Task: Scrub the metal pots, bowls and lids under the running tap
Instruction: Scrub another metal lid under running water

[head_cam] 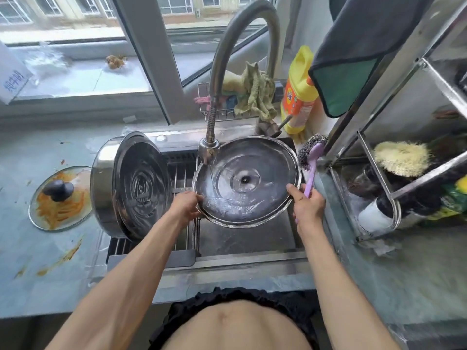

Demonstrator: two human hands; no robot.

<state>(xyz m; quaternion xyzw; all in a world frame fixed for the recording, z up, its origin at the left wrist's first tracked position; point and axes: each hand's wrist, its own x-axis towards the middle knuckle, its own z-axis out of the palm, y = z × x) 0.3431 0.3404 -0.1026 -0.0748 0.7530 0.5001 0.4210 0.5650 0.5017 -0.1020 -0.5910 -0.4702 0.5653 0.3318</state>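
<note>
Grey stone-like counter (38, 248) runs round a steel sink (247, 238), and from where I stand the biggest thing on it is the tall steel pot (131, 185) lying on its side over the drain rack at the sink's left, its mouth turned toward the basin. Next in size is the round metal lid (247, 183), held inner side up over the sink, tilted a little toward the person, with water from the gooseneck tap (209, 150) striking its far left rim and pooling across it. The left hand (185, 205) grips the lid's left edge with its fingers curled round the rim; the right hand (307, 205) steadies the right edge with the thumb on top while clamped round the lilac handle of a steel-wool scrubber (311, 150), whose wire head sticks up behind the lid. A glass lid (60, 198) smeared with orange sauce lies flat on the counter, left of the pot, unwashed. A yellow detergent bottle (300, 92) stands behind the sink by the rack of cloths. The risks look plain enough: the lid is wet and held only at its edges, so a slack grip could drop it clanging into the basin; tipping it further would send the pooled water over the front edge onto the person; and the right hand is doing two jobs, so the scrubber could slip.
</note>
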